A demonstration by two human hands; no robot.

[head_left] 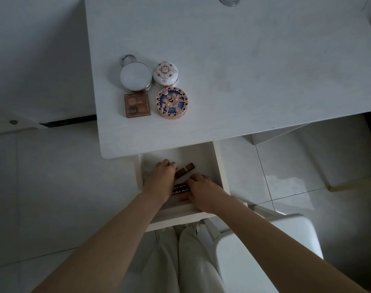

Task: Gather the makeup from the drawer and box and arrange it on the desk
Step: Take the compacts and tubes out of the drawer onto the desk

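Fingers (169,163) of the left hand (159,178) curl over a brown tube (185,169), right hand (201,189) presses dark tubes (180,189), grip unclear, in the drawer (219,166) at lower centre. Four compacts (154,89) sit on the desk (243,70) above.

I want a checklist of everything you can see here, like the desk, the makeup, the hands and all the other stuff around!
Surface: white desk, mostly bare on its right side.
Job's things: four pieces sit grouped in two rows on the desk: plain white round compact, flowered white compact, square brown palette, gold and blue round compact. In the open drawer: a brown tube and a dark lettered case.
Clutter: nothing seen.
Hands: left hand lies over the tube's end; right hand lies on the lettered case. Grip hidden on both.
Cables: nothing seen.
Surroundings: pale tiled floor, white chair at the right, metal ring at the desk's far edge.
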